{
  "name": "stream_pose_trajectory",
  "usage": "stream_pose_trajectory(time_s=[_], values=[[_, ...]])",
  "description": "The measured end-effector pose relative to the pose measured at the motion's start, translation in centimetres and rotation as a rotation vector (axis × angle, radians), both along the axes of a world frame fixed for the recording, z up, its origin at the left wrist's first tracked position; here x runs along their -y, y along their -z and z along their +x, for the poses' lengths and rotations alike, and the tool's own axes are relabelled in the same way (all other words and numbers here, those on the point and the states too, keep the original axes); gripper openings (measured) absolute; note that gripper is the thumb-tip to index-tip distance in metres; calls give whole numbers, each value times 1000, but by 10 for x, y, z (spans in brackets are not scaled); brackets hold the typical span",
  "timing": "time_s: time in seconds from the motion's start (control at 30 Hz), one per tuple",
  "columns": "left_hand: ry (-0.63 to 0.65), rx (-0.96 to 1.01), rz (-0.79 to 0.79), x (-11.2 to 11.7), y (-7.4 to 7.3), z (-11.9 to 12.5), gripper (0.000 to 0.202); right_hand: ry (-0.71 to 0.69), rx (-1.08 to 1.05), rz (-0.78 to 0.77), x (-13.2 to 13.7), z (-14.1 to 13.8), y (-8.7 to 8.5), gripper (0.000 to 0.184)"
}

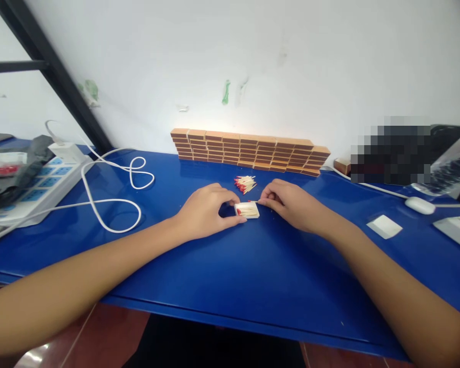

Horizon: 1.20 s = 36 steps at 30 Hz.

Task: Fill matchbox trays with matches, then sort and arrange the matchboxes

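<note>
A small white matchbox tray point(248, 210) with red-tipped matches in it lies on the blue table point(230, 276). My left hand point(205, 211) grips the tray's left end with curled fingers. My right hand point(287, 203) is at the tray's right end, its fingers pinched together on a match held over the tray. Just behind the tray sits a loose pile of red-tipped matches point(245, 183). Further back, against the white wall, stands a long stack of brown matchboxes point(249, 151), several rows high.
A white cable point(111, 199) loops across the left of the table to a white power strip point(42, 186). At the right lie a small white box point(384, 226), a white mouse point(419, 205) and a keyboard point(452, 171). A black frame point(49, 71) rises at far left.
</note>
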State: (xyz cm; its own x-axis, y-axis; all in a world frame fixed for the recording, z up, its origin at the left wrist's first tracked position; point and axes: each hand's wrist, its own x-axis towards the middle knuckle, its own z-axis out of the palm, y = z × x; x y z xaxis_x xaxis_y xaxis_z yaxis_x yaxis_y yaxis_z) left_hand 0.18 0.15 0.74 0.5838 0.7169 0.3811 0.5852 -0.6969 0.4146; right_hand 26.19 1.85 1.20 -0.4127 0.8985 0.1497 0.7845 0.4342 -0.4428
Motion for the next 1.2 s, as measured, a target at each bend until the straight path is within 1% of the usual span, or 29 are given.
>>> stream_pose_trajectory(time_s=[0.1, 0.17, 0.3, 0.37, 0.47, 0.57, 0.6, 0.7, 0.8, 0.93, 1.03, 1.1, 1.2], values=[[-9, 1, 7, 0, 0, 0, 27, -17, -73, 25, 6, -1, -6, 17], [-8, 4, 14, 1, 1, 0, 28, -55, -109, 55, 11, -5, -9, 15], [4, 16, 9, 1, 2, 0, 30, -175, -102, 77, 20, -15, -7, 12], [5, 15, 6, 0, 2, 0, 29, -199, -100, 66, 21, -17, -4, 13], [7, 14, 12, 0, 1, 0, 28, -152, -129, 75, 14, -15, -1, 17], [14, 12, 2, 1, 1, 0, 27, -59, -163, 166, 2, -6, 5, 13], [19, 11, -4, 1, 1, 0, 27, -46, -158, 195, -3, -3, 8, 16], [18, 7, -13, 2, 1, 0, 27, -75, -101, 218, -13, 1, 15, 24], [6, 2, -16, 2, 1, 0, 27, -106, -58, 209, -18, 0, 20, 20], [10, 0, -8, 1, 1, 0, 27, -98, -40, 210, -17, -2, 20, 16], [13, 6, -18, 2, 1, 0, 27, -33, -65, 193, -16, -4, 19, 14], [20, 7, -22, 2, 1, 0, 27, 65, -65, 188, -16, -8, 18, 16], [21, 0, -21, 2, 2, 0, 28, 244, -30, 178, -17, -13, 16, 26]])
